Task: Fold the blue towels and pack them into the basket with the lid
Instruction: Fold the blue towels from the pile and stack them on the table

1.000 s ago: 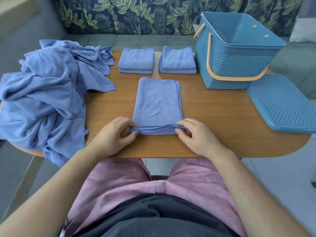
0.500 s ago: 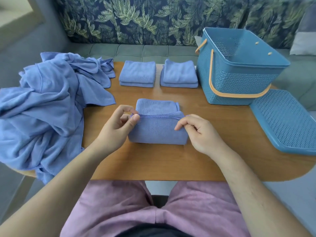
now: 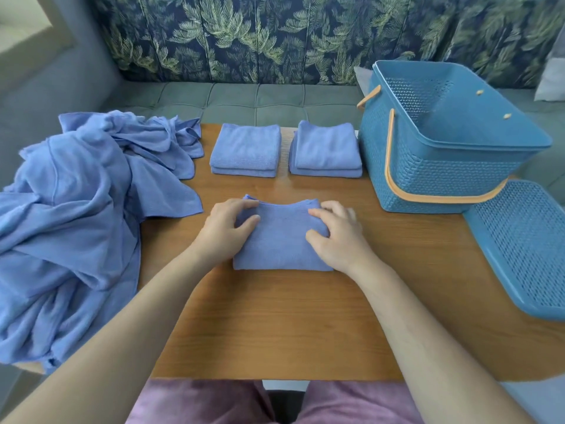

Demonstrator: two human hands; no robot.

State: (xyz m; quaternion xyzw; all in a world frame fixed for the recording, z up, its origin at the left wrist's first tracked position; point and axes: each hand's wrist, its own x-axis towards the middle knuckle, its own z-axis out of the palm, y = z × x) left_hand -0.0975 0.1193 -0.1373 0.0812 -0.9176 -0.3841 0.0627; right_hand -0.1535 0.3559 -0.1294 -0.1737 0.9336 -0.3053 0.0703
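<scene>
A blue towel [image 3: 281, 243], folded in half, lies on the wooden table [image 3: 275, 325] in front of me. My left hand [image 3: 226, 231] holds its far left corner and my right hand [image 3: 336, 237] its far right corner, fingers curled over the far edge and thumbs on top. Two stacks of folded blue towels [image 3: 246, 149] [image 3: 326, 149] sit side by side at the back. At the back right stands the blue basket [image 3: 428, 175], open, with orange handles. Its blue lid [image 3: 519, 243] lies flat in front of it on the right.
A big heap of unfolded blue towels [image 3: 76, 209] covers the table's left end and hangs over its edge. A green sofa with a leaf-print back [image 3: 275, 38] runs behind the table. Bare wood shows between my arms and the near edge.
My hands carried the towel's near edge up and over to the far edge and laid it down, halving the towel. The view has tilted up a little.
</scene>
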